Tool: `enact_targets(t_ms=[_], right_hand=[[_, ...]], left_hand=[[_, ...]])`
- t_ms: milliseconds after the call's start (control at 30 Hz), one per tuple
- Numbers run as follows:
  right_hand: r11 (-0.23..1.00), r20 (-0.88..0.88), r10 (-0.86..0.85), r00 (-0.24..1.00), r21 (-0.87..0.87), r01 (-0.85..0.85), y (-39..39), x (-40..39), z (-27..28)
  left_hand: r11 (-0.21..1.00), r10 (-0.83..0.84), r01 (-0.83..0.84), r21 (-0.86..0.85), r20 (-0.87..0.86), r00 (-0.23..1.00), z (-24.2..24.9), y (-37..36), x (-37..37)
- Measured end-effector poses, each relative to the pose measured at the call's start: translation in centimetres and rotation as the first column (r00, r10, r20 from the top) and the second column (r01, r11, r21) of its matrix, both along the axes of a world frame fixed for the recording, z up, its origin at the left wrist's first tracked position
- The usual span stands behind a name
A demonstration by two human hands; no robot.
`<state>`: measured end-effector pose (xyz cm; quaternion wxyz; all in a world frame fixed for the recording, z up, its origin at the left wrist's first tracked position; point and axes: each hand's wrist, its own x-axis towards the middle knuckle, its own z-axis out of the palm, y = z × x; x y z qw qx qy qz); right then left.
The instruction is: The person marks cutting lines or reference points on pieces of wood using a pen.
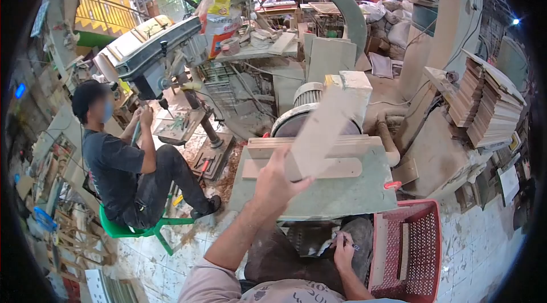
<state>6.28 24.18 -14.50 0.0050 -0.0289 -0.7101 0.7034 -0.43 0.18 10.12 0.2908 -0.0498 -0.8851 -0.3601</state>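
My left hand point(273, 180) is closed around the lower end of a flat pale wooden board point(325, 129), raised and tilted above the work table. The board is slightly blurred. Down by my right thigh, my right hand point(343, 251) is closed on a thin dark pen point(355, 247). Behind the raised board, long wooden strips point(268, 149) lie on the green-grey table point(296, 203) in front of a disc sander point(310, 115). Another flat board with a rounded end point(345, 167) lies on the table too, partly hidden by my hand and the raised board.
A red perforated crate point(434, 246) with wooden pieces inside stands to my right. On the left, a person point(122, 155) sits on a green stool point(119, 229) at a drill press point(213, 126). Stacked boards point(484, 103) rise at the right. A red clamp point(392, 185) sits at the table's right edge.
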Motion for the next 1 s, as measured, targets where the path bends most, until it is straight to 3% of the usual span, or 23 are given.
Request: enact_targets(t_ms=[33, 100, 233, 300, 633, 833, 933, 1000], right_hand=[[1.0, 0.015, 0.0, 1.0, 0.001, 0.0, 0.0, 0.0, 0.2], [1.0, 0.028, 0.019, 0.999, -0.001, -0.019, -0.1, 0.1, 0.4], [0.999, 0.023, 0.006, 1.0, 0.033, -0.006, 0.1, -0.1, 0.2], [1.0, 0.019, -0.006, 1.0, 0.025, 0.005, 0.2, -0.1, -0.2], [0.999, -0.096, -0.03, 0.995, -0.024, 0.028, 0.1, 0.2, 0.7], [0.998, -0.036, -0.046, 0.998, -0.052, 0.044, 0.0, 0.2, 1.3], [0.998, -0.039, -0.039, 0.998, -0.048, 0.037, 0.1, 0.1, 0.7], [0.996, -0.037, -0.044, 0.998, -0.082, 0.04, 0.0, 0.0, 0.7]], left_hand=[[1.0, 0.01, -0.01, -0.005, -0.005, 1.0, 0.3, 0.2, 0.0], [0.972, 0.2, -0.184, 0.147, -0.106, 0.974, 0.6, 0.7, -0.1], [0.959, 0.245, -0.217, 0.181, -0.154, 0.957, -0.1, 1.1, -0.3], [0.916, 0.166, -0.142, 0.374, -0.034, 0.985, -0.5, 1.4, -0.3], [0.919, 0.101, -0.097, 0.383, 0.011, 0.995, -1.9, 2.7, -0.2], [0.926, 0.0, 0.012, 0.378, -0.032, 0.999, -3.2, 3.4, -0.9], [0.893, -0.055, 0.055, 0.446, -0.014, 0.998, -3.2, 3.6, -1.1], [0.721, -0.176, 0.143, 0.678, -0.02, 0.984, -2.9, 3.8, -1.5]])
